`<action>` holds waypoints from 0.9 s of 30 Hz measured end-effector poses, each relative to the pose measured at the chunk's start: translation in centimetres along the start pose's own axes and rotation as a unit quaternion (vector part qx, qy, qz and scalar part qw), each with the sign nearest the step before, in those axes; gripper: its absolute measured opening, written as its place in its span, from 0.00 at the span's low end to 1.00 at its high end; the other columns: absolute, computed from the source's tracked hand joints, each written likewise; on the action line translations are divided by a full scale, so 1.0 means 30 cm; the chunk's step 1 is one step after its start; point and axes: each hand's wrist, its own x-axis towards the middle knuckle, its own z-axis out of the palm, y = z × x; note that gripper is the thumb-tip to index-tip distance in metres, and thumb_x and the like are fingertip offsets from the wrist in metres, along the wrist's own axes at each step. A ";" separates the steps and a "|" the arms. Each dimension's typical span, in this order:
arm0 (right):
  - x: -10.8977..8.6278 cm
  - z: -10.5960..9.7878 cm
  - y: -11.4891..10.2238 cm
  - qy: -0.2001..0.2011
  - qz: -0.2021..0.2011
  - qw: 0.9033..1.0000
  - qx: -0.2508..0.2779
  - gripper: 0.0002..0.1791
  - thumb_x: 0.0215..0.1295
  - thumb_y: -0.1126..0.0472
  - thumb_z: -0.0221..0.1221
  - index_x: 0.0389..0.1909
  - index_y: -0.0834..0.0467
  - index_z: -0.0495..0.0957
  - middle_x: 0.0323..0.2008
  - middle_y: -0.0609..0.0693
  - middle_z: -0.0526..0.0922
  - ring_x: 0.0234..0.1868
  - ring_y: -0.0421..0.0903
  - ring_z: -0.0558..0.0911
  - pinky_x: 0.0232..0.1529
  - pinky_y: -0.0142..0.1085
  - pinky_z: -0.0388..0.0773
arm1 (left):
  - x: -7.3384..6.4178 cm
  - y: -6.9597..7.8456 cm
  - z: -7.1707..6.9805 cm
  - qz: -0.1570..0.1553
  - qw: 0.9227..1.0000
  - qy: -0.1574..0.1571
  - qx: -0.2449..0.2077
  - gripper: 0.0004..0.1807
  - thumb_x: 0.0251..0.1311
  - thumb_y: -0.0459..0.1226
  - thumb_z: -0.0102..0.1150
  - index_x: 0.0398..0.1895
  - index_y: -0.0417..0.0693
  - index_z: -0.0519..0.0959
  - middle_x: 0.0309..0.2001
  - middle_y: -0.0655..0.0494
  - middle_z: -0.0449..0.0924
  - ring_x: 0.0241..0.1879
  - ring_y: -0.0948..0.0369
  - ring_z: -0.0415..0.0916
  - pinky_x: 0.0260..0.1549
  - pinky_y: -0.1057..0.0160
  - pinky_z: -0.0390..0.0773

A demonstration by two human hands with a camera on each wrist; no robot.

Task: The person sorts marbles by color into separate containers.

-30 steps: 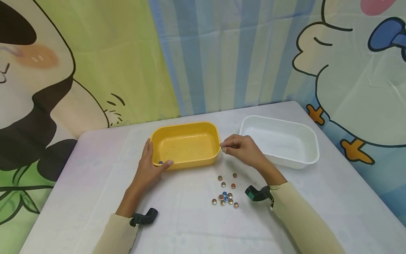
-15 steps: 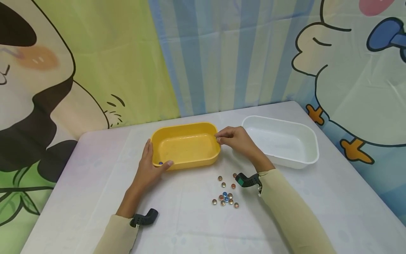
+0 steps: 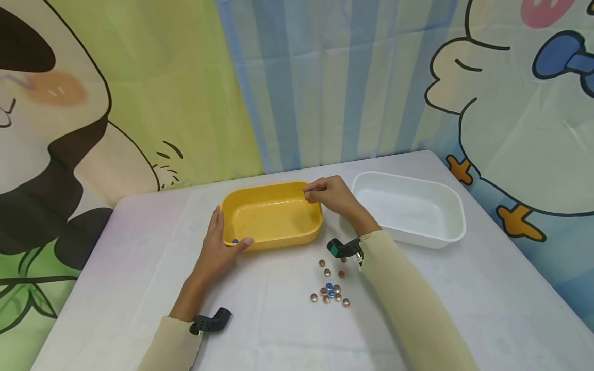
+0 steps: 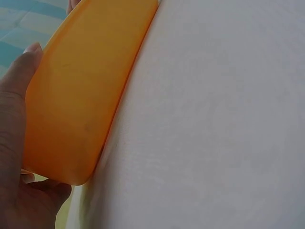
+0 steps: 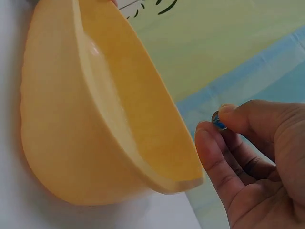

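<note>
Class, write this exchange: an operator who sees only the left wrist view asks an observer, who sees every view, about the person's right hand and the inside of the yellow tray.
Operator: I see only the outside of the yellow tray. What is the right hand doing?
Observer: It pinches a small glassy piece, partly blue.
Operator: Is anything lying inside the tray?
Observer: Yes, a blue piece in the near corner, by the thumb of the left hand.

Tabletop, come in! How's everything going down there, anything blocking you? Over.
Left grip holding yellow tub's near left corner. Right grip pinching a marble by the tub's far right corner. Nothing visibly in the way.
</note>
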 end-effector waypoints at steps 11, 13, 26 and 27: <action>0.069 0.020 0.023 0.004 0.051 0.998 0.030 0.14 0.66 0.63 0.62 0.49 0.65 0.83 0.41 0.54 0.85 0.42 0.47 0.83 0.52 0.38 0.77 | 0.000 -0.002 0.003 0.001 1.000 -0.002 -0.006 0.64 0.52 0.61 0.66 0.77 0.41 0.37 0.78 0.49 0.31 0.75 0.47 0.36 0.67 0.40 0.47; 0.076 0.020 0.023 0.005 0.051 0.998 0.037 0.13 0.66 0.63 0.62 0.49 0.65 0.83 0.41 0.54 0.85 0.42 0.47 0.83 0.52 0.39 0.77 | 0.001 -0.002 0.004 0.002 1.000 -0.002 -0.005 0.64 0.52 0.61 0.66 0.77 0.41 0.37 0.78 0.49 0.31 0.75 0.47 0.36 0.67 0.40 0.47; 0.119 0.030 0.011 0.011 0.082 0.995 0.052 0.13 0.67 0.63 0.60 0.50 0.64 0.82 0.46 0.53 0.83 0.44 0.48 0.83 0.54 0.41 0.76 | 0.003 -0.005 0.001 0.011 1.000 0.004 -0.001 0.63 0.52 0.60 0.66 0.77 0.39 0.38 0.78 0.51 0.31 0.74 0.46 0.38 0.66 0.39 0.49; 0.120 0.031 0.011 0.012 0.085 0.995 0.054 0.13 0.67 0.63 0.60 0.50 0.64 0.82 0.46 0.53 0.83 0.44 0.48 0.82 0.54 0.41 0.76 | 0.002 -0.005 0.001 0.010 1.000 0.004 -0.002 0.63 0.52 0.60 0.66 0.77 0.39 0.38 0.78 0.52 0.30 0.74 0.46 0.38 0.66 0.39 0.49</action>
